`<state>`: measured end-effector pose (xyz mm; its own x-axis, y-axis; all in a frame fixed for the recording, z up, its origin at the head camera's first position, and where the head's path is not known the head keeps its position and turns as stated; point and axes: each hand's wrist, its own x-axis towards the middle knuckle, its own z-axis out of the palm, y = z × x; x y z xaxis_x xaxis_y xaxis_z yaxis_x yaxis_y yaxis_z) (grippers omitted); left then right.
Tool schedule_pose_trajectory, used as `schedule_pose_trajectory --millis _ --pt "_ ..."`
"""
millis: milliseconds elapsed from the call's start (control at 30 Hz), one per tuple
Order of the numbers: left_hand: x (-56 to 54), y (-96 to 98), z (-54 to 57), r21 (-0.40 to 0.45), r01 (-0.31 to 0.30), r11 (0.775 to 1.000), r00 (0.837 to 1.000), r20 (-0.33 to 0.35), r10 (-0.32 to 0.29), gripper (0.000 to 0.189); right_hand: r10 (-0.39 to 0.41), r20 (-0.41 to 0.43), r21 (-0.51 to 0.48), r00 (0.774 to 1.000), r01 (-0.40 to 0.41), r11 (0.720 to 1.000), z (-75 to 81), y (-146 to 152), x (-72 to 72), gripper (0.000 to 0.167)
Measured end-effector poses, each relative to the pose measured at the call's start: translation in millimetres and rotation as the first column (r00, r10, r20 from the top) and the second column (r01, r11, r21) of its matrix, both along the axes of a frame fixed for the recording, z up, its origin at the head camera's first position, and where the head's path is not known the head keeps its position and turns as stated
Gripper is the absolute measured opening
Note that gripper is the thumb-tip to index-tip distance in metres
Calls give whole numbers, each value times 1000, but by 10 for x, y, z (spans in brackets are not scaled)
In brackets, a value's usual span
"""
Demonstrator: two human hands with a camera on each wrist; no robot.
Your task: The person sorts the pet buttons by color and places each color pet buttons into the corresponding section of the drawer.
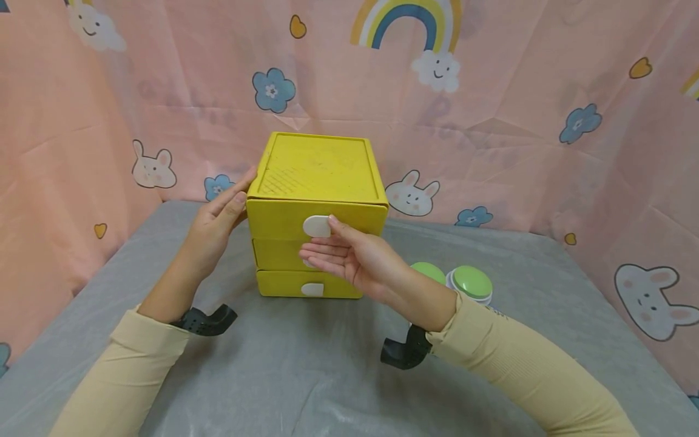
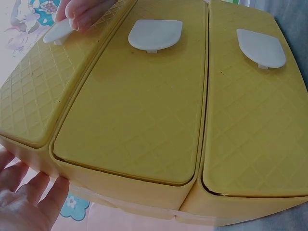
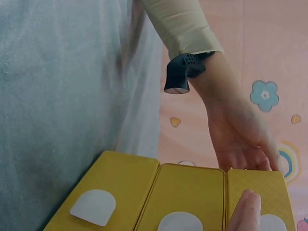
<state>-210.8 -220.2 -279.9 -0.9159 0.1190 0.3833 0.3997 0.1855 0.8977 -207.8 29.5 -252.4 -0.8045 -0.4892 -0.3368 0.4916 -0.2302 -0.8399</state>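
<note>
A yellow three-drawer box [image 1: 322, 167] stands upright in the middle of the head view, its drawer fronts facing me. Each drawer has a white tab handle; the middle one is mostly behind my fingers in the head view, but shows whole in the left wrist view. My left hand [image 1: 210, 227] rests on the box's left side with fingers extended. At the top drawer, my right hand [image 1: 363, 258] pinches the right end of the white handle [image 1: 315, 226] between thumb and index finger. Its other fingers reach out below, in front of the middle drawer.
Two round green-topped objects with white sides, one of them a green dome [image 1: 472, 282], stand right of the box, partly behind my right forearm. Grey cloth [image 1: 262, 370] covers the table. A pink patterned curtain [image 1: 508, 109] hangs behind and at both sides.
</note>
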Motion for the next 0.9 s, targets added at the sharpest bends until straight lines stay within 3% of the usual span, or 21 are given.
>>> schedule_pose_trajectory --millis 900 --pt "-8 -12 -8 28 19 999 1000 -5 -19 54 32 -45 4 999 -31 999 -12 18 -66 55"
